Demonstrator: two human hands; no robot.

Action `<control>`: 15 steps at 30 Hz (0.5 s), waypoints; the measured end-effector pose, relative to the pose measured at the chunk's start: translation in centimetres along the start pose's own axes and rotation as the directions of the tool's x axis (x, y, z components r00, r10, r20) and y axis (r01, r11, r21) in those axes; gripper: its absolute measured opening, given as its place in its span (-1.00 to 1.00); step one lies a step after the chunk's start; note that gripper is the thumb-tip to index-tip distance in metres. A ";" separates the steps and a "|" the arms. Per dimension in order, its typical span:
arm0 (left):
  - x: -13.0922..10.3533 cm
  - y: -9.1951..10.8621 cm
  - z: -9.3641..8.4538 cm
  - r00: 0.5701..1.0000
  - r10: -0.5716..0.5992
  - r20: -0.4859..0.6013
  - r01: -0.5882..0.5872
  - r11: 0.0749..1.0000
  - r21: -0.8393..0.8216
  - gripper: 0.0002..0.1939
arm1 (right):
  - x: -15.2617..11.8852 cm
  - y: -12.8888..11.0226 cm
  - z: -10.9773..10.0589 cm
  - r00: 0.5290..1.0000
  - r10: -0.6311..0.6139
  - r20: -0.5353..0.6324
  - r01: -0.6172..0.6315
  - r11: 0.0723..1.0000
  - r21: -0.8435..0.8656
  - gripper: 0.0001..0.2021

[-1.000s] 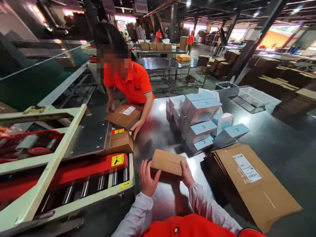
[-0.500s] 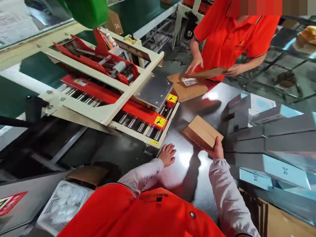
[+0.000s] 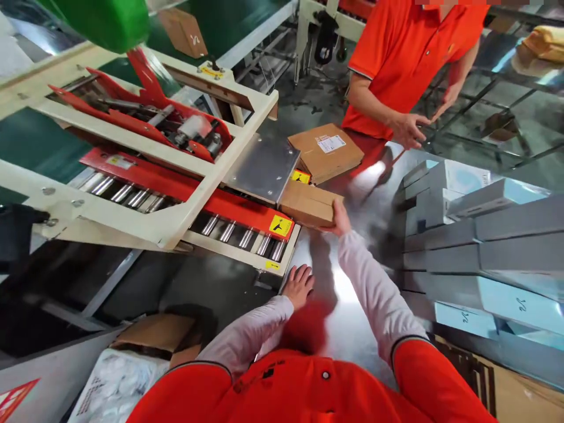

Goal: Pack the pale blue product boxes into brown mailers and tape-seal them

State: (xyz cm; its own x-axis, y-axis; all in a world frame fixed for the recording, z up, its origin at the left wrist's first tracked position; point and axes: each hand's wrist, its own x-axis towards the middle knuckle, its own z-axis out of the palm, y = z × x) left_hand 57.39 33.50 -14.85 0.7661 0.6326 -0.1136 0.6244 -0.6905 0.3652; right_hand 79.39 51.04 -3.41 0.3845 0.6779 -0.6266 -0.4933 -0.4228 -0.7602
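A closed brown cardboard box (image 3: 308,204) is gripped at its near right end by my right hand (image 3: 340,218), thumb on top and fingers beneath. Its far end sits at the mouth of the roller machine (image 3: 247,205), between the red side guides and partly under the metal plate (image 3: 264,164). My left hand (image 3: 299,286) lies flat on the metal table (image 3: 348,317), fingers spread, beside the corner of the roller frame. Nothing is in it.
Across the table a co-worker (image 3: 409,76) in a red shirt stands by a stack of flat cardboard (image 3: 328,151) with a label. Stacked grey and white boxes (image 3: 476,235) line the right side. A box (image 3: 183,32) rests on the green belt behind. An open carton (image 3: 154,335) stands low at left.
My right hand has moved the box left and away, from over the table into the machine's mouth. My left hand stays put. The co-worker's hands have left the flat cardboard.
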 end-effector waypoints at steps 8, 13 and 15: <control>0.0 -1.1 -0.1 0.994 -0.008 -0.105 0.012 0.999 0.034 -0.56 | -12.4 4.4 -5.3 0.881 -0.320 0.348 0.345 0.939 -0.010 -0.42; 2.7 3.4 -1.9 0.982 0.175 -0.070 -0.162 0.974 0.159 -0.51 | -29.0 2.5 -29.6 0.382 -0.783 -0.490 0.343 0.613 -0.711 -0.66; 3.6 9.0 -3.0 0.913 0.408 -0.017 -0.394 0.890 0.231 -0.56 | -34.9 2.4 -39.2 0.178 -0.620 -0.764 -0.043 0.771 -0.635 -0.74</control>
State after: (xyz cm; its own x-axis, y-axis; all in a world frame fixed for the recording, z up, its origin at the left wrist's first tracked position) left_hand 65.35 30.58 -9.23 0.9515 0.3015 0.0609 0.2893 -0.9444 0.1562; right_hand 95.32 2.78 9.91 0.9706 -0.0768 0.2283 0.0990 -0.7369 -0.6687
